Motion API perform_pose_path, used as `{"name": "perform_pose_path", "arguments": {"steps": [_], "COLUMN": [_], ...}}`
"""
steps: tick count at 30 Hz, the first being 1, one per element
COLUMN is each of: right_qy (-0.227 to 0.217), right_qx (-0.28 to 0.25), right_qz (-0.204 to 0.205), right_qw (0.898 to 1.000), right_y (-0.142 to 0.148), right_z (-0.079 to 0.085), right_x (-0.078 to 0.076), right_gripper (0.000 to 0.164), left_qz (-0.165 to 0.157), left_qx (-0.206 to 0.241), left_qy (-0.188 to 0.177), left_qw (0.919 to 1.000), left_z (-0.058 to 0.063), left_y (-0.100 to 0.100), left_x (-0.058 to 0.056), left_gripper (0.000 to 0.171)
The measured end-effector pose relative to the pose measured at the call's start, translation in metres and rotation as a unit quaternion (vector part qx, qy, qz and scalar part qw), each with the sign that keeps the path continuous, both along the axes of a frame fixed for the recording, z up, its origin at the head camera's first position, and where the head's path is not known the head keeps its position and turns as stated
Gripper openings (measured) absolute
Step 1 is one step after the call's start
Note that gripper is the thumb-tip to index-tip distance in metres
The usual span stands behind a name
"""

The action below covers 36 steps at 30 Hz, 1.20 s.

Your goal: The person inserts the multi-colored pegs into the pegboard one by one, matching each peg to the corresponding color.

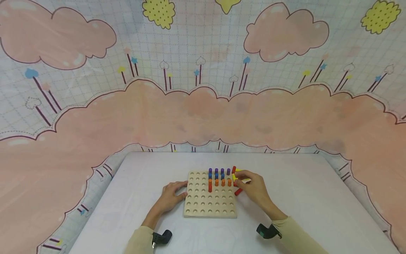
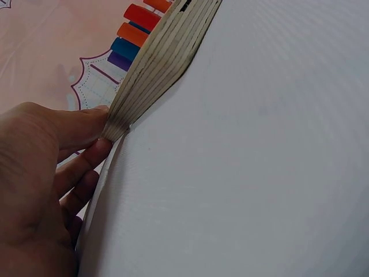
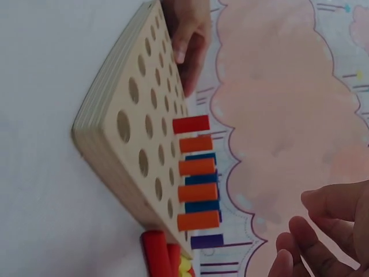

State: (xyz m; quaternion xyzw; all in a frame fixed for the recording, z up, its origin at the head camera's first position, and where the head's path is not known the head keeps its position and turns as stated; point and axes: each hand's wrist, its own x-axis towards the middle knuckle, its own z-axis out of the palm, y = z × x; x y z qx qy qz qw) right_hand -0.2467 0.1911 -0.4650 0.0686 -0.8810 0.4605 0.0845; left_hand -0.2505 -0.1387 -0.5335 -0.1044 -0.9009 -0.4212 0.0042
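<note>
A square wooden pegboard [image 1: 196, 206] with rows of round holes lies on the table. Purple pegs [image 1: 228, 171], blue pegs [image 1: 216, 176] and orange pegs [image 1: 223, 182] stand in rows in its far right part, with one red peg [image 1: 210, 188] in front of the orange row. My left hand [image 1: 170, 196] rests at the board's left edge, thumb and fingertips against its side. At the right edge my right hand [image 1: 253, 186] hovers by a yellow peg [image 1: 234, 177]. In the right wrist view its thumb and fingers are apart, with nothing between them.
Loose red pegs [image 1: 238, 191] and yellow pegs lie just right of the board, partly hidden under the right hand. The white table [image 1: 142, 169] meets a patterned cloth backdrop [image 1: 203, 120] behind. Each wrist carries a black camera [image 1: 267, 231].
</note>
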Motion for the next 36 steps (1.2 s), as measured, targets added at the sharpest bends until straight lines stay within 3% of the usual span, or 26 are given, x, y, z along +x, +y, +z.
{"name": "perform_pose_path", "arguments": {"steps": [20,30,36], "right_qy": [-0.04,-0.082,-0.085], "right_qx": [0.044,0.034,0.048], "right_qz": [-0.027,-0.002,0.02], "right_qw": [0.998,0.996,0.995], "right_y": [0.028,0.035,0.038], "right_z": [-0.03,-0.042,-0.05], "right_x": [-0.005,-0.01,-0.014], "right_gripper": [0.02,0.024,0.022], "left_qz": [-0.011,-0.009,-0.007], "left_qx": [-0.006,-0.002,-0.002], "left_qy": [0.015,0.007,0.004], "left_qw": [0.9998,0.9999,1.0], "left_z": [0.0,0.001,0.001], "left_y": [-0.002,-0.001,-0.001], "left_x": [0.003,0.002,0.002], "left_gripper": [0.047,0.047,0.046]}}
